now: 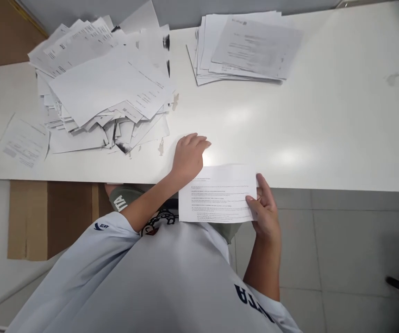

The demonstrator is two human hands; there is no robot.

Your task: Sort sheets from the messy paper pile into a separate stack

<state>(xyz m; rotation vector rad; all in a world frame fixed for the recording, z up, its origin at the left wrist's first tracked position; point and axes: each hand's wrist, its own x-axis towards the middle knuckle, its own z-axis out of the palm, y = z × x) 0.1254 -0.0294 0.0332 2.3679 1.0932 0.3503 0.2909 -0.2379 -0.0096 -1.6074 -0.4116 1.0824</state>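
Note:
A printed sheet of paper [216, 199] is in front of my body at the table's front edge, its lower part hanging past the edge. My right hand [267, 210] grips its right side, thumb on the printed face and fingers behind. Just beyond the sheet's upper left corner is my left hand [190, 156], over the tabletop with its fingers stretched out to the right. Nothing shows in that hand. Whether its wrist touches the sheet I cannot tell.
A messy heap of papers [105, 88] covers the white table's [331, 115] left part. A neater paper stack [251, 48] lies at the back middle. One loose sheet [26, 141] is at far left. Below the table stands a cardboard box [28, 222].

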